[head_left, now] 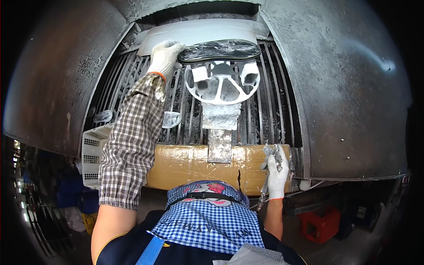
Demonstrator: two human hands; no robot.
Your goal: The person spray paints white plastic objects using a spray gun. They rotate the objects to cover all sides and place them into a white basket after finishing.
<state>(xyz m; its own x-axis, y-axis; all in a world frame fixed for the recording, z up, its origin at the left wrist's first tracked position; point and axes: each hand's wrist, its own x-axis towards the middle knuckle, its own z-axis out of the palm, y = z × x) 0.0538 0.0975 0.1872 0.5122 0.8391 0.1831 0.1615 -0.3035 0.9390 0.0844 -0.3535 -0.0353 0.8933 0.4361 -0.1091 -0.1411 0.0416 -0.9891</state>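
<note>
My left hand, in a white knit glove, grips the left end of a long black rounded panel with a glossy, streaked surface. The panel lies crosswise at the far side of a white-coated spoked wheel stand, above two blocky supports. My right hand, also gloved, is closed round a paint-caked spray gun at the near right. A hose runs down from the gun. The fingers under the panel are partly hidden.
Grey-crusted metal slats lie under the stand, between tall metal side walls. A brown taped padded edge runs along the front. Left are a white plastic basket and small film-covered oval pieces. A pale sheet lies behind.
</note>
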